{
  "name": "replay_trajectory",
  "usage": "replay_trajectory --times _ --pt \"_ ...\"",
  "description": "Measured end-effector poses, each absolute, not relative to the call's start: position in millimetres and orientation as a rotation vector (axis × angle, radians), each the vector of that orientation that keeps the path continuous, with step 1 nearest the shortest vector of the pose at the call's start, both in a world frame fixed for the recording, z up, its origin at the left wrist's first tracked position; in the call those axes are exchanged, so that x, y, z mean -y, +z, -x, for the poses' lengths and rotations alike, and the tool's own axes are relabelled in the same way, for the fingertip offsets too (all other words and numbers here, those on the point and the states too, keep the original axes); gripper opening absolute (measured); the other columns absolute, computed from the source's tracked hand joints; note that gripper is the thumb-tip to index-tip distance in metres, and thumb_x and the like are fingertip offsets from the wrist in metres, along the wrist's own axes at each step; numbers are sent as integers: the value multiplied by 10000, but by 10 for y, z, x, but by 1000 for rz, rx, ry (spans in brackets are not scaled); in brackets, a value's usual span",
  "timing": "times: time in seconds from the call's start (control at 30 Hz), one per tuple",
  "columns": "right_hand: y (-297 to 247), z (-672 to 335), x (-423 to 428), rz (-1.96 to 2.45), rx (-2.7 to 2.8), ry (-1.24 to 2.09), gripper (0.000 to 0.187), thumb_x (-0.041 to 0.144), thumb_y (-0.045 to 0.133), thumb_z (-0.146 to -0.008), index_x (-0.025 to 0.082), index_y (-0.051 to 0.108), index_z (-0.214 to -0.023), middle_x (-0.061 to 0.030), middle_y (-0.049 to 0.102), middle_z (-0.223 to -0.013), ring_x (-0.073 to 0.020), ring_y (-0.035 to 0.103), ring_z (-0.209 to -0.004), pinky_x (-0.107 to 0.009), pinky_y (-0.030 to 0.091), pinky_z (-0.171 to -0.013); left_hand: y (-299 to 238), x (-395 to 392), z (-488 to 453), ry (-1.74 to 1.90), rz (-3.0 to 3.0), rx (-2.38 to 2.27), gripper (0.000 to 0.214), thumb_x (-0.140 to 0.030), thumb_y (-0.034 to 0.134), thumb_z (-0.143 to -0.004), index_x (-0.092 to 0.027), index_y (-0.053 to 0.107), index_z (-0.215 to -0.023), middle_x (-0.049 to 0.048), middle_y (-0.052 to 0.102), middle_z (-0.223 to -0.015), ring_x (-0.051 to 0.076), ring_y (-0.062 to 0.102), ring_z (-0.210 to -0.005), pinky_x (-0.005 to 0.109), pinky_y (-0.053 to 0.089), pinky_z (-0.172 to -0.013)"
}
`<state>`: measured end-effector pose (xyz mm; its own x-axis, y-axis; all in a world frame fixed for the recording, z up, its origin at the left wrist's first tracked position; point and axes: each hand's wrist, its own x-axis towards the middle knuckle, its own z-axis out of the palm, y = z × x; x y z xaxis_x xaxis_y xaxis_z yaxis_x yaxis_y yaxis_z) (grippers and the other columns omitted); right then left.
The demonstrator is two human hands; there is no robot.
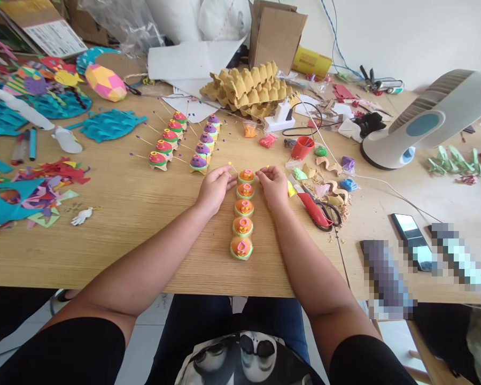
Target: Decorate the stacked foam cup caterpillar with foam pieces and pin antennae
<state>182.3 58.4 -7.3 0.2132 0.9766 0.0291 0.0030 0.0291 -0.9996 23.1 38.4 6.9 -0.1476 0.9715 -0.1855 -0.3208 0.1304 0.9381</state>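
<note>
A row of egg-carton cups with orange clay domes, a caterpillar figure point(244, 207), lies lengthwise in front of me. Pink loops, yellow dots and pale green rims decorate its cups. At the left of its far cup, my left hand point(216, 188) pinches a thin toothpick point(233, 167) with a yellow tip. On the opposite side, my right hand point(274, 187) is closed in a pinch beside the same cup. A small yellow tip shows at its fingers, though the stick is mostly hidden. Farther back stand a red-and-green caterpillar point(167, 140) and a purple one point(205, 143), both with blue-tipped sticks.
Scissors point(324, 211) and a red-handled cutter point(313, 209) lie right of my hand, near a red cup point(302, 147) and bagged clay. Egg cartons point(248, 91), a power strip point(280, 118) and a fan point(417, 123) stand behind. Paper scraps point(60, 187) cover the left; phones point(414, 243) lie right.
</note>
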Motion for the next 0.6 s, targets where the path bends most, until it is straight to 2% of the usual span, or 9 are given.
replay_trajectory --times 0.17,0.6 --pt "-87 -1816 -594 1294 1061 1006 138 295 680 -757 198 593 -802 9 664 -741 -118 555 -633 -254 473 -602 69 -380 -234 1350 -766 -1166 244 -107 502 -917 -129 670 -1092 89 700 -1088 156 714 -1016 322 577 -939" --pt "-108 -1795 -617 1327 1084 968 113 283 655 -768 196 590 -800 1 675 -751 -127 572 -648 -260 482 -610 57 -379 -233 1341 -801 -1183 233 -132 532 -907 -141 671 -1093 98 687 -1146 170 709 -1046 360 564 -978"
